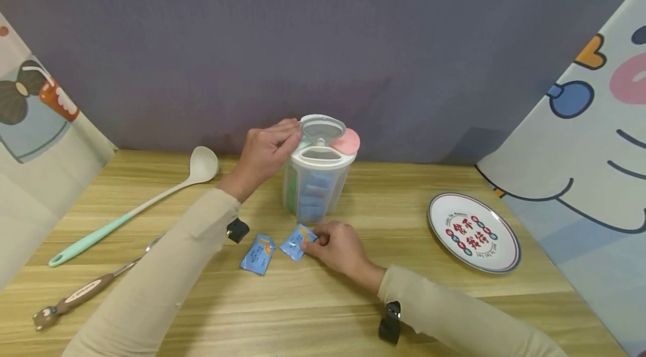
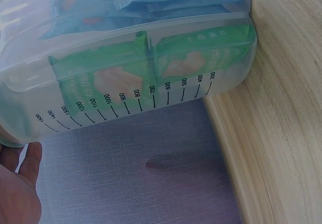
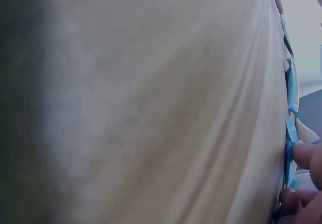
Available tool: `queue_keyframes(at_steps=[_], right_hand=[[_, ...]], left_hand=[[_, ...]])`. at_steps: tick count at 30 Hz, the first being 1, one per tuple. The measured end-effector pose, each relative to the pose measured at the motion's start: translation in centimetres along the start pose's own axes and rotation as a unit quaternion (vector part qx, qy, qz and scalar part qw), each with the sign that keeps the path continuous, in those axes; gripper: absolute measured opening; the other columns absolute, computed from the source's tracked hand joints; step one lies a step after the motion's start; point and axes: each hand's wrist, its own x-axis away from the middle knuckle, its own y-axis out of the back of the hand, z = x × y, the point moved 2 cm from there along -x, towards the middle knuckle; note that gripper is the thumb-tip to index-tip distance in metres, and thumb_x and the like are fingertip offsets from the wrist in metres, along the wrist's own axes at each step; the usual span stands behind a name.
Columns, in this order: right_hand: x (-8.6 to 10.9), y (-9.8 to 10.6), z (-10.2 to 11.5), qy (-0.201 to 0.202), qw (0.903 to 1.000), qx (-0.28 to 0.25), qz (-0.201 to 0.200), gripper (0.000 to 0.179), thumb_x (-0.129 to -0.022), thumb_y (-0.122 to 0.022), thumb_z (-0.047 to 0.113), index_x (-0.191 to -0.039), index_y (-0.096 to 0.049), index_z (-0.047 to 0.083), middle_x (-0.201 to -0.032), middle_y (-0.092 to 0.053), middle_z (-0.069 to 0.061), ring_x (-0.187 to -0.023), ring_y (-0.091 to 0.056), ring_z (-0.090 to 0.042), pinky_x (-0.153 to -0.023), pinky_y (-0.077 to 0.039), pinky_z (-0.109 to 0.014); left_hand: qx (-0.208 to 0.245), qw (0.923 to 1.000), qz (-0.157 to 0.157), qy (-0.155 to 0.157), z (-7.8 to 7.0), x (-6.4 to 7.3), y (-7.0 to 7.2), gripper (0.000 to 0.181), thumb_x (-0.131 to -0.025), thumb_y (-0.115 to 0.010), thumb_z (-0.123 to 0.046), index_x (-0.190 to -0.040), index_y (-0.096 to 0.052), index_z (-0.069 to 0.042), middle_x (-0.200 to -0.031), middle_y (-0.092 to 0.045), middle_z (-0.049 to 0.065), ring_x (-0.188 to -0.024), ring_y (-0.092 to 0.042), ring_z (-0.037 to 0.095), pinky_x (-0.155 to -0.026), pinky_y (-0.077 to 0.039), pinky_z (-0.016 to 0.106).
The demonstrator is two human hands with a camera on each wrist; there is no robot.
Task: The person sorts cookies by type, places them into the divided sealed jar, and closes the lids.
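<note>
A clear storage container (image 1: 323, 177) with a divided white lid stands upright on the table. One grey lid flap (image 1: 323, 128) is raised, leaving an opening below it. Blue packets show inside, beside green packets (image 2: 108, 78). My left hand (image 1: 267, 149) holds the container's left side at the lid, its far fingertips hidden behind the rim. In front of the container, my right hand (image 1: 340, 247) pinches the right edge of a blue packet (image 1: 292, 243) at the tabletop. Another blue packet (image 1: 258, 254) lies just to its left.
A white ladle with a mint handle (image 1: 106, 238) lies at the left. Nearer is a utensil with a brown bear handle (image 1: 75, 296), partly hidden by my left sleeve. A white plate with red lettering (image 1: 474, 259) sits at the right. A grey wall (image 1: 323, 37) rises behind the table.
</note>
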Motion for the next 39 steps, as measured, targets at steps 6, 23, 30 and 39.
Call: queue_keyframes(at_steps=[6,23,30,39], right_hand=[[0.0,0.1,-0.2,0.000,0.9995,-0.020,0.024,0.025,-0.075,-0.081,0.026,-0.086,-0.074,0.005,-0.066,-0.055,0.009,-0.062,-0.049,-0.005,-0.053,-0.045,-0.021],[0.5,1.7,-1.3,-0.058,0.9692,-0.237,0.033,0.012,-0.077,-0.078,0.004,-0.082,-0.070,-0.003,-0.068,-0.065,-0.004,-0.057,-0.056,-0.009,-0.045,-0.047,-0.020],[0.6,4.2,-0.5,-0.015,0.9661,-0.257,-0.023,0.010,-0.077,-0.078,0.004,-0.082,-0.073,-0.003,-0.073,-0.069,-0.008,-0.062,-0.057,-0.010,-0.048,-0.045,-0.019],[0.6,8.1,2.4,0.031,0.9656,-0.253,-0.053,0.004,-0.078,-0.072,-0.007,-0.081,-0.072,-0.004,-0.075,-0.070,-0.012,-0.064,-0.064,-0.013,-0.041,-0.040,-0.019]], left_hand=[[0.005,1.0000,0.000,-0.003,-0.1,0.1,0.0,0.016,-0.088,-0.064,-0.007,-0.099,-0.073,0.000,-0.108,-0.065,0.017,-0.106,-0.062,0.027,-0.095,-0.046,0.030],[0.012,0.9999,0.000,-0.002,-0.2,0.1,-0.1,0.016,-0.088,-0.064,-0.007,-0.099,-0.073,0.001,-0.108,-0.065,0.020,-0.106,-0.061,0.028,-0.096,-0.045,0.029],[-0.001,1.0000,0.003,-0.001,-0.1,0.1,0.0,0.016,-0.088,-0.064,-0.007,-0.099,-0.072,0.001,-0.108,-0.065,0.020,-0.106,-0.062,0.027,-0.095,-0.046,0.030],[0.006,0.9999,-0.008,-0.005,-0.1,0.0,-0.1,0.015,-0.087,-0.065,-0.006,-0.098,-0.073,0.002,-0.107,-0.065,0.019,-0.105,-0.062,0.027,-0.095,-0.046,0.029]])
